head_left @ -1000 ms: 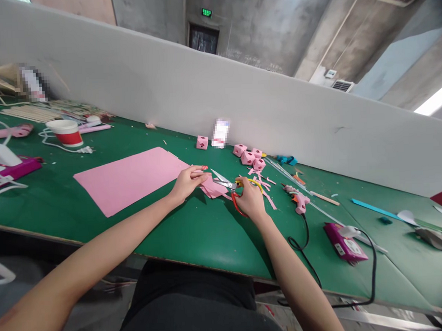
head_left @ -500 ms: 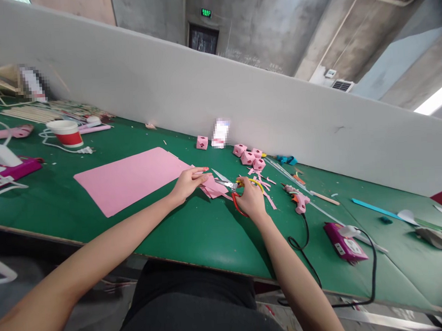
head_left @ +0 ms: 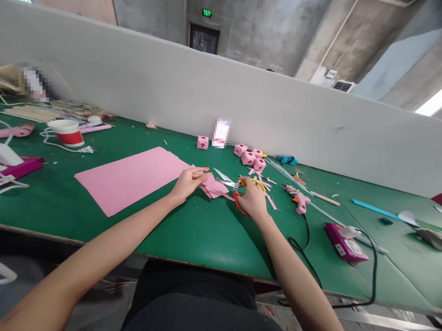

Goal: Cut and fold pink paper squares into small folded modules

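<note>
Pink paper pieces point(head_left: 215, 187) are pinched in my left hand point(head_left: 188, 185), fingers closed on their left side. My right hand point(head_left: 253, 198) grips scissors point(head_left: 231, 183) with one red and one yellow handle. Their blades are spread and point left, at the edge of the paper pieces; I cannot tell whether a blade touches them. A large pink paper sheet point(head_left: 133, 180) lies flat to the left of my left hand. Thin pink offcuts point(head_left: 270, 201) lie just beyond my right hand. Several small pink paper boxes with cut-out holes point(head_left: 248, 158) stand behind them.
A pink glue gun point(head_left: 300, 202) with a black cord lies right of my hand, near a purple power strip point(head_left: 345, 243). One more pink box point(head_left: 202, 142) stands by the white partition point(head_left: 146, 80). A red-and-white paper cup point(head_left: 66, 132) and wooden sticks occupy the left.
Both hands stay almost in place. The scissors' blades appear to have shifted very slightly to the right; the paper pieces remain in my left hand.
</note>
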A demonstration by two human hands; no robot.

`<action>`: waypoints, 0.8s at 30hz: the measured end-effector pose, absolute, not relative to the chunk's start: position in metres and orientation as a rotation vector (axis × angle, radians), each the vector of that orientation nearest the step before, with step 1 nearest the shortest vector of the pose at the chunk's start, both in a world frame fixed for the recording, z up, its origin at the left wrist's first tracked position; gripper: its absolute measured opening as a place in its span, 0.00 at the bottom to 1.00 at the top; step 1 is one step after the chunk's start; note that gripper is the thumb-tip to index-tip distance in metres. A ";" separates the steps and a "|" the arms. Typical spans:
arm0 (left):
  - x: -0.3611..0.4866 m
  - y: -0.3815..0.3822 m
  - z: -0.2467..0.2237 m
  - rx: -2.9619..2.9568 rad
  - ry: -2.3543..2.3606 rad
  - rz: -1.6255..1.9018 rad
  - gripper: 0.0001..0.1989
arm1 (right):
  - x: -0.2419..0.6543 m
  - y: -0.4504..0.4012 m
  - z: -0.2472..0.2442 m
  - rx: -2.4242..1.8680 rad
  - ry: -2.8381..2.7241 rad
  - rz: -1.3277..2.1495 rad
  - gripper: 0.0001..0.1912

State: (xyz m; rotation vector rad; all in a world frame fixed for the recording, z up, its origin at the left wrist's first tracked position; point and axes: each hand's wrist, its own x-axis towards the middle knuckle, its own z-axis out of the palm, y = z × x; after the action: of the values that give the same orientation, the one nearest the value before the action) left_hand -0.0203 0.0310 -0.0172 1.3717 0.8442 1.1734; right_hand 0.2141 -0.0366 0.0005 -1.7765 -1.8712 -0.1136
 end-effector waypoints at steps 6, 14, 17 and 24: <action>-0.021 0.031 -0.017 1.374 0.852 1.179 0.31 | 0.215 -0.036 0.000 -1.773 -1.875 -0.120 0.25; -0.022 0.032 -0.018 1.421 0.860 1.187 0.29 | 0.214 -0.036 0.001 -1.789 -1.871 -0.114 0.25; -0.023 0.031 -0.016 1.405 0.865 1.189 0.29 | 0.215 -0.036 0.001 -1.796 -1.866 -0.124 0.25; -0.022 0.030 -0.013 1.395 0.873 1.184 0.29 | 0.216 -0.036 0.001 -1.806 -1.856 -0.129 0.25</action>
State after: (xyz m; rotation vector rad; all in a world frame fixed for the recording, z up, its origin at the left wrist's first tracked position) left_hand -0.0224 0.0305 -0.0134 1.3953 0.8735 1.1835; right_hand 0.2158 -0.0358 0.0009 -1.8063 -1.8559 -0.1291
